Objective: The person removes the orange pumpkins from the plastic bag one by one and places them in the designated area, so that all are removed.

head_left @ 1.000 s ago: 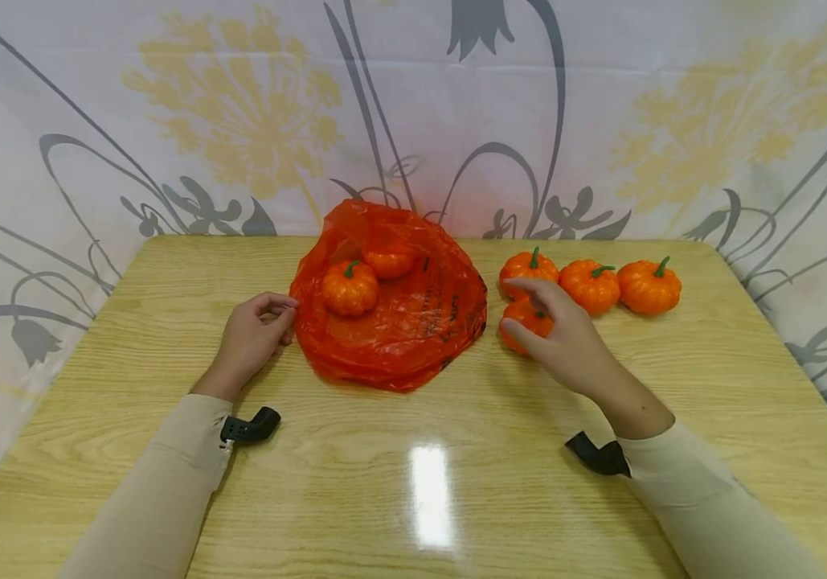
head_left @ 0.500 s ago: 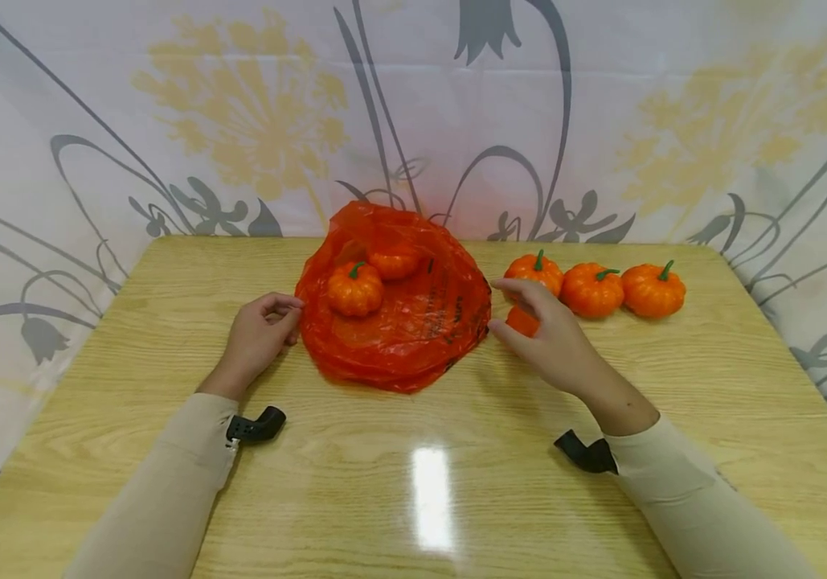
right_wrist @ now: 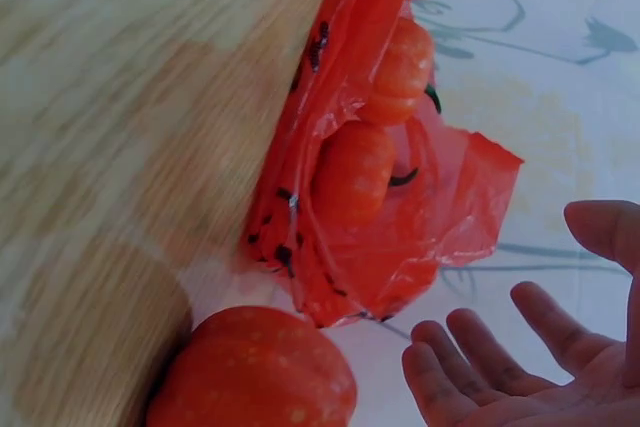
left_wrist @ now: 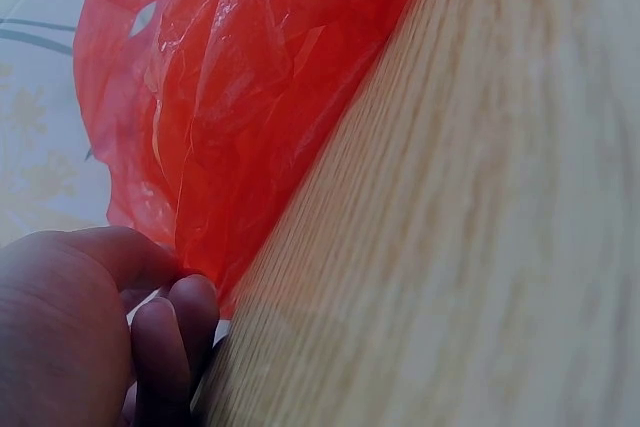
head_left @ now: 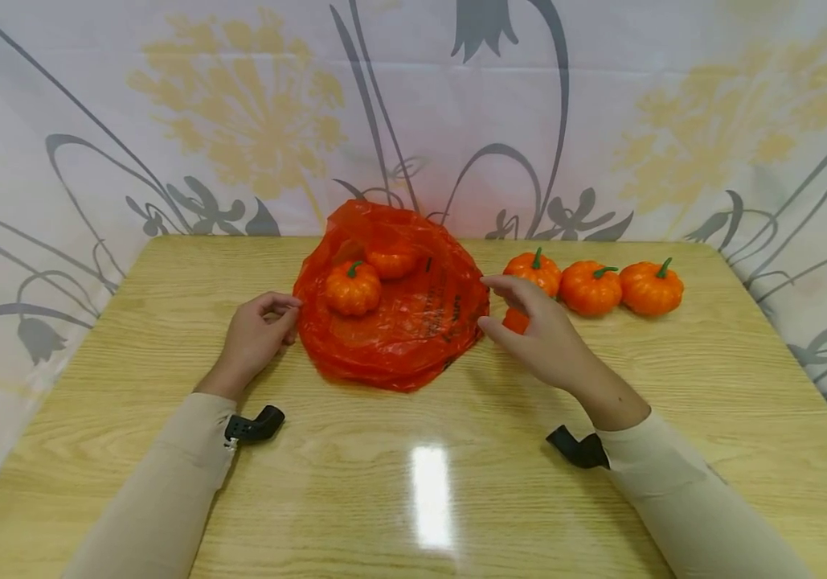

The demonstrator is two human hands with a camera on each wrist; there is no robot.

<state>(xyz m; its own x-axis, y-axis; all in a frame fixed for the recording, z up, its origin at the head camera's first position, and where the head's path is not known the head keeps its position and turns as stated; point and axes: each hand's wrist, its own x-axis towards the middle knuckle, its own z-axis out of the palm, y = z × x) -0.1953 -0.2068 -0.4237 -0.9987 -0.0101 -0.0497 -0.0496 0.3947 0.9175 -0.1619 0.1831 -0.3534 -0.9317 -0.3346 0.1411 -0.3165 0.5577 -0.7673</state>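
A red plastic bag (head_left: 413, 354) lies with its mouth spread on the table, black print on its inner side. Two small orange pumpkins sit inside, the nearer one (head_left: 353, 288) with a green stem and the farther pumpkin (head_left: 391, 259) close behind it. At the bag's left edge my left hand (head_left: 257, 342) pinches the plastic between thumb and fingers (left_wrist: 160, 332). My right hand (head_left: 546, 338) hovers at the bag's right rim, thumb and fingers (right_wrist: 480, 352) apart and nothing between them. Partly hidden behind it is another pumpkin (right_wrist: 255, 372) on the table.
Right of the bag, a row of three pumpkins runs along the back: left one (head_left: 532, 272), middle one (head_left: 590, 287), right one (head_left: 652, 288). The wooden table (head_left: 341, 482) ends at a flower-patterned cloth (head_left: 413, 104) behind.
My right hand has moved left, from over the near loose pumpkin to the bag's right rim, its fingers staying apart. The left hand stays at the bag's left edge.
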